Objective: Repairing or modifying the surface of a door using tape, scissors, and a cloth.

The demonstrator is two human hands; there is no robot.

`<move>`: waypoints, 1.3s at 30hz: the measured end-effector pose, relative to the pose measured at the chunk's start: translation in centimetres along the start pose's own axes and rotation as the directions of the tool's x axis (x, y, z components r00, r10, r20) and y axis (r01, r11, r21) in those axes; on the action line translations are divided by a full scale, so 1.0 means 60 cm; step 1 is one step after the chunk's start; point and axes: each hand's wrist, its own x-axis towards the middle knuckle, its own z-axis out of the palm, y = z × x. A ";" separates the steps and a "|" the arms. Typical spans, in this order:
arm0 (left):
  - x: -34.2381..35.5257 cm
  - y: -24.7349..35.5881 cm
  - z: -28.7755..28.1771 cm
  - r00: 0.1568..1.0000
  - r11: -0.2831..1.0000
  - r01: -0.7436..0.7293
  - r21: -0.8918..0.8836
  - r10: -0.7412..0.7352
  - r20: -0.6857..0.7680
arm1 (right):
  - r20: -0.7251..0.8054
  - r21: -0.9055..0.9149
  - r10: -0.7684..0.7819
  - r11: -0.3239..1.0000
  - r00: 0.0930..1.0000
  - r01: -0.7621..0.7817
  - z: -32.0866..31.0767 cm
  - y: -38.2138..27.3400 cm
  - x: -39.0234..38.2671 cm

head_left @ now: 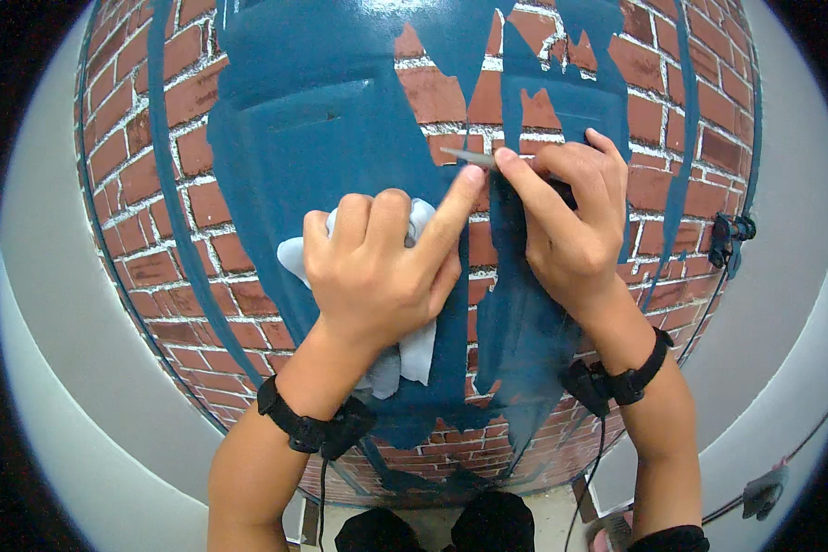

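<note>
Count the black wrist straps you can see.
2: one strap around the left wrist, the other strap around the right wrist. I see no others, though the dark picture corners could hide something.

A slim grey tool points left over jagged brick-patterned patches, crumpled pale cloth below.

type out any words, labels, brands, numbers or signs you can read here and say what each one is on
None: no readable text shows in this picture.
Brick pattern and blue surface: no lettering that I can make out.
Grey cloth and thin grey tool: none visible.
Black wrist straps: any marks are too small to read.
</note>
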 end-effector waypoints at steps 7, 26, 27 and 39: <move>-0.003 -0.003 0.001 0.998 0.998 -0.041 -0.037 0.038 -0.059 | 0.066 -0.017 -0.085 0.996 0.994 0.087 -0.004 -0.006 -0.001; 0.004 0.004 0.001 0.999 1.000 -0.021 -0.015 0.021 -0.044 | 0.059 -0.049 -0.072 0.996 0.996 0.075 -0.008 -0.001 -0.002; 0.002 0.003 0.002 0.999 1.000 -0.023 -0.019 0.022 -0.045 | 0.062 -0.044 -0.070 0.996 0.996 0.072 -0.007 -0.001 -0.003; -0.001 -0.002 0.007 0.998 1.000 -0.012 -0.024 0.011 -0.057 | 0.071 -0.066 -0.084 0.994 0.994 0.089 -0.003 -0.009 -0.001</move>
